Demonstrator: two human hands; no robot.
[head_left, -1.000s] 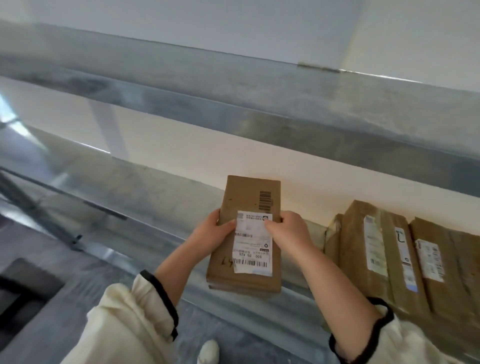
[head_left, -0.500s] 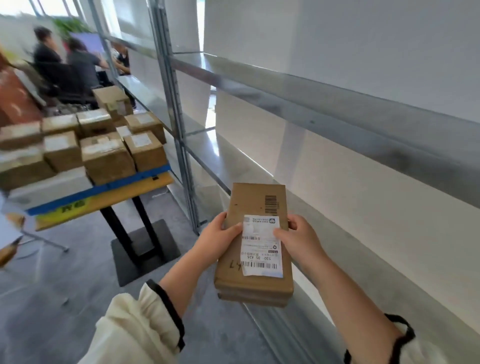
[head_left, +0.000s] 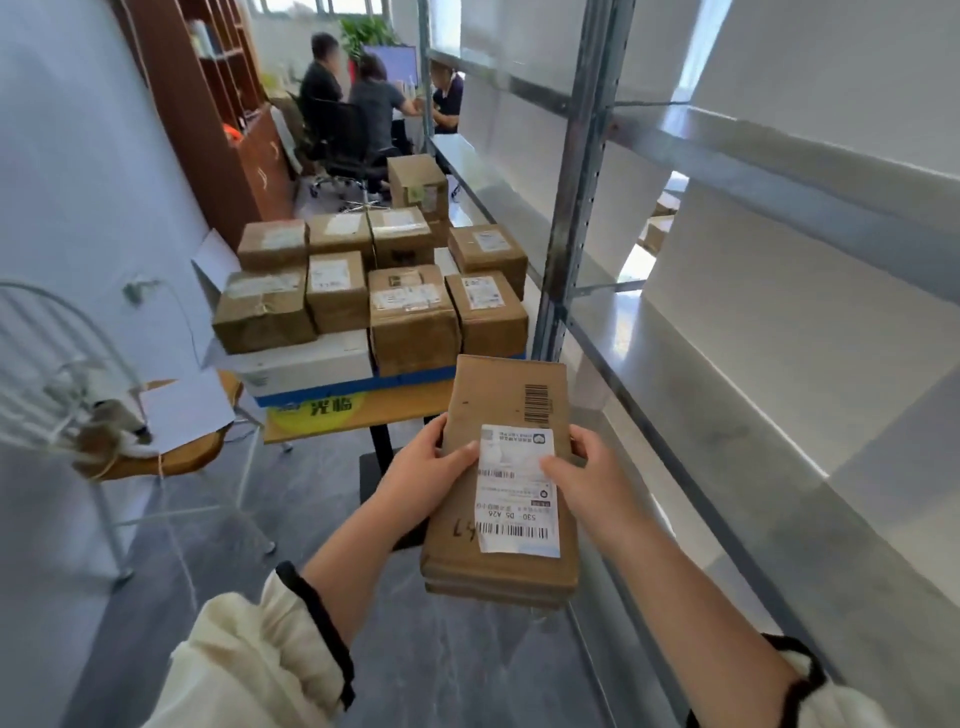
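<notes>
Item: flat cardboard parcel (head_left: 501, 395), paper label (head_left: 519, 499) on top face.
Location: held mid-air beside metal shelf (head_left: 675, 374), near stacked boxes (head_left: 410, 322) on tabletop (head_left: 400, 410).
Grip: left hand (head_left: 421, 470) and right hand (head_left: 587, 475) clasp opposite long edges, thumbs on top.
Handling, judged: light, stiff, dry, non-slip. Hold by edges, spare label.

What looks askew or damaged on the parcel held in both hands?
Only small things: the white shipping label on the flat brown cardboard parcel reads upside down for the holder, and its lower left corner looks ragged.

Grey floor (head_left: 457, 649), metal shelving (head_left: 727, 395), white walls (head_left: 78, 171)
</notes>
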